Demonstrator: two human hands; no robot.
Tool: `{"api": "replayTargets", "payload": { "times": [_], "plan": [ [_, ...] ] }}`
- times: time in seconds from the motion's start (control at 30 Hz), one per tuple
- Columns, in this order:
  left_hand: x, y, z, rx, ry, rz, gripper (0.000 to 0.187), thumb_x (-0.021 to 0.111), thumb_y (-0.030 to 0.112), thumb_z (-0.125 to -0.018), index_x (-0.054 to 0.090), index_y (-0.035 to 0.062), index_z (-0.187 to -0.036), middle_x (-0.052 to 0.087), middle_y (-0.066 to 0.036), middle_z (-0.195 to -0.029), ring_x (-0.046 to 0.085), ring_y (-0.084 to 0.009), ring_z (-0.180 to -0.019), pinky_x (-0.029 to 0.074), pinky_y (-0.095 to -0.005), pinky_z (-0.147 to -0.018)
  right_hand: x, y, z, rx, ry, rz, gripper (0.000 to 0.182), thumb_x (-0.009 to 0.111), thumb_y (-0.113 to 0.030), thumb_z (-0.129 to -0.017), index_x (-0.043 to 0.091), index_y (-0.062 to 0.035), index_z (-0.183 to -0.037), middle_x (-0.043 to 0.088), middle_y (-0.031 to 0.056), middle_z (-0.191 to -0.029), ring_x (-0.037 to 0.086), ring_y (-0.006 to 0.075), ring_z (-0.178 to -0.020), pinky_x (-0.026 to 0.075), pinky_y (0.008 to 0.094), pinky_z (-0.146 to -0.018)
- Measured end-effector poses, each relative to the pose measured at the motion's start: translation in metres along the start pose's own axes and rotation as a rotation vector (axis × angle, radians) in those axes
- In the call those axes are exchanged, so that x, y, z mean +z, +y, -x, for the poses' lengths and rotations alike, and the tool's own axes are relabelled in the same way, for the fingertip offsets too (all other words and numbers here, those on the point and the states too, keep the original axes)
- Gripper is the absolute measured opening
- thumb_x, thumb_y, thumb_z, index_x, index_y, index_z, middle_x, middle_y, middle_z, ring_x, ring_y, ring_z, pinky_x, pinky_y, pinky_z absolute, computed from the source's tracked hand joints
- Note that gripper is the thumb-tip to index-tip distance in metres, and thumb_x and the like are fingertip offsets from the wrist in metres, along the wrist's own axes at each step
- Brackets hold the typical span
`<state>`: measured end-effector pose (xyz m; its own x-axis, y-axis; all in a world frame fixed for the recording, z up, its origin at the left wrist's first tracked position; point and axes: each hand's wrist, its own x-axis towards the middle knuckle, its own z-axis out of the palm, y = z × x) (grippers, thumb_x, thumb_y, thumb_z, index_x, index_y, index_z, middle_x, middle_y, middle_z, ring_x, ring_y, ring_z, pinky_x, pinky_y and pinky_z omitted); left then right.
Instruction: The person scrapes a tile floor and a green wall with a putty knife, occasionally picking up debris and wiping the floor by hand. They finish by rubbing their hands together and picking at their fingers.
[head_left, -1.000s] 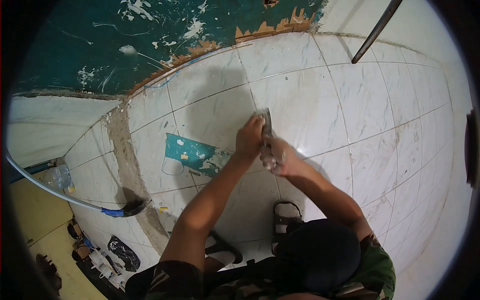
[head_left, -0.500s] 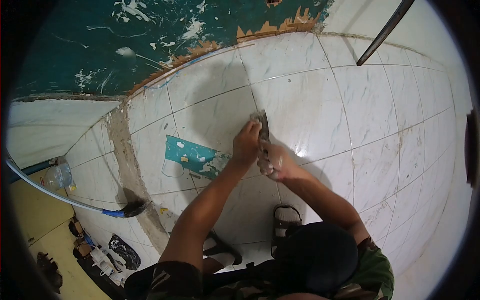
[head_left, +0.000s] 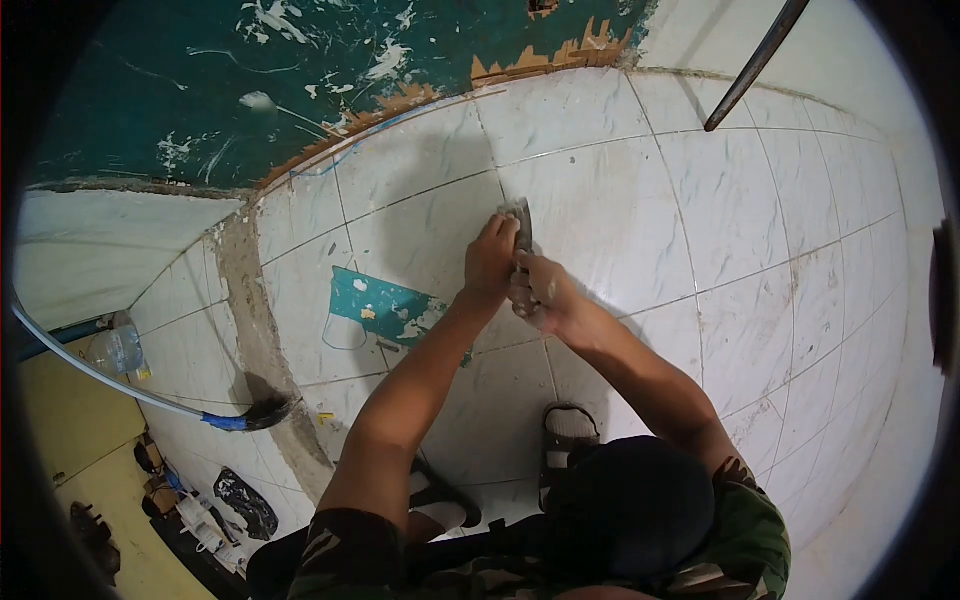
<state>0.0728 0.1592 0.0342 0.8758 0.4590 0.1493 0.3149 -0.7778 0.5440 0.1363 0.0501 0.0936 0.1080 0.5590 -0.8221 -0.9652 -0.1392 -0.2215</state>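
A narrow greyish tool (head_left: 525, 228) with a pale, smeared tip is held in front of me over the white tiled floor. My right hand (head_left: 541, 290) is closed around its lower part, and the fingers look dusty with whitish residue. On the left side of the tool, my left hand (head_left: 491, 256) has its fingers pressed against the upper part near the tip. Whether a small piece sits under those fingers is hidden. A teal sheet (head_left: 385, 305) with pale flakes lies on the tiles to the left of my forearms.
A scuffed green panel (head_left: 200, 90) with splintered edges spans the upper left. A dark pole (head_left: 755, 65) leans at the upper right. At left are a curved hose (head_left: 110, 385), a plastic bottle (head_left: 122, 348) and a black bag (head_left: 246, 503). My sandal (head_left: 569, 430) stands below.
Both hands and the tool have moved slightly up in the view, away from my body. My hands remain closed on the tool.
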Motion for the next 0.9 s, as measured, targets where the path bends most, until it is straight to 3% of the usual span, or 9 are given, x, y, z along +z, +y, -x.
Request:
{"api": "replayTargets", "payload": {
  "times": [0.17,0.27,0.33,0.43,0.57,0.77,0.83,0.9],
  "plan": [
    [0.011,0.007,0.017,0.145,0.052,0.057,0.031,0.06,0.001,-0.082,0.058,0.0009,-0.113,0.062,-0.014,-0.111,0.066,-0.0352,-0.097,0.058,-0.0405,-0.077,-0.027,0.009,0.009,0.074,-0.062,-0.081,0.026,0.046,-0.028,-0.106,0.043,-0.0169,-0.083,0.034,-0.0049,-0.06,0.031,0.0108,-0.044,0.027,0.0285,-0.04],
    [0.014,0.002,-0.009,0.092,0.037,-0.005,0.034,0.062,0.002,-0.08,0.058,0.0003,-0.114,0.062,-0.015,-0.109,0.066,-0.0343,-0.098,0.058,-0.0405,-0.077,-0.014,0.001,0.002,-0.091,0.008,0.185,0.027,0.045,-0.029,-0.106,0.043,-0.016,-0.083,0.037,-0.0035,-0.06,0.033,0.0118,-0.044,0.028,0.0295,-0.041],
    [0.017,0.003,-0.013,0.042,0.009,-0.043,0.035,0.064,0.003,-0.079,0.058,0.0006,-0.114,0.061,-0.014,-0.108,0.066,-0.0339,-0.098,0.058,-0.0404,-0.077,-0.007,-0.006,-0.007,-0.092,0.015,0.12,0.038,0.042,-0.035,-0.107,0.049,-0.0084,-0.079,0.043,0.0036,-0.054,0.039,0.0189,-0.04,0.033,0.0356,-0.041],
    [0.016,0.001,-0.003,0.116,0.034,-0.053,0.034,0.064,0.004,-0.081,0.058,0.0015,-0.114,0.061,-0.014,-0.109,0.066,-0.0335,-0.097,0.058,-0.0402,-0.077,-0.008,-0.004,0.017,-0.062,0.024,0.189,0.029,0.046,-0.03,-0.105,0.043,-0.014,-0.081,0.04,-0.0009,-0.06,0.037,0.0141,-0.044,0.032,0.03,-0.043],
    [0.018,0.004,-0.007,0.082,0.056,-0.031,0.03,0.062,0.005,-0.083,0.059,0.0024,-0.113,0.062,-0.013,-0.108,0.067,-0.0319,-0.098,0.058,-0.0392,-0.078,-0.014,-0.002,-0.001,-0.115,0.021,0.256,0.031,0.047,-0.031,-0.105,0.043,-0.0138,-0.08,0.039,-0.0007,-0.06,0.036,0.0142,-0.044,0.033,0.0302,-0.044],
    [0.024,-0.001,-0.003,0.061,0.102,-0.047,0.028,0.061,0.004,-0.084,0.06,0.0019,-0.112,0.063,-0.012,-0.108,0.067,-0.0314,-0.1,0.058,-0.0384,-0.08,-0.01,-0.003,0.007,-0.021,0.046,0.163,0.032,0.046,-0.032,-0.105,0.043,-0.0138,-0.08,0.039,-0.0003,-0.059,0.036,0.0152,-0.043,0.032,0.0315,-0.042],
    [0.022,0.0,-0.007,0.029,0.079,-0.051,0.026,0.06,0.003,-0.085,0.061,0.0024,-0.111,0.063,-0.012,-0.109,0.068,-0.032,-0.098,0.059,-0.0382,-0.079,-0.007,-0.004,-0.004,-0.126,0.014,0.234,0.031,0.046,-0.033,-0.105,0.043,-0.0139,-0.081,0.039,-0.0011,-0.059,0.034,0.0143,-0.041,0.028,0.0318,-0.038],
    [0.02,0.004,0.003,0.045,0.069,-0.063,0.027,0.061,0.003,-0.084,0.06,0.0029,-0.111,0.062,-0.012,-0.107,0.067,-0.0307,-0.1,0.059,-0.0371,-0.079,-0.003,-0.002,0.01,-0.076,0.091,0.305,0.031,0.046,-0.033,-0.105,0.043,-0.0137,-0.081,0.039,-0.0011,-0.059,0.034,0.0141,-0.041,0.029,0.0319,-0.038]
  ]
}}
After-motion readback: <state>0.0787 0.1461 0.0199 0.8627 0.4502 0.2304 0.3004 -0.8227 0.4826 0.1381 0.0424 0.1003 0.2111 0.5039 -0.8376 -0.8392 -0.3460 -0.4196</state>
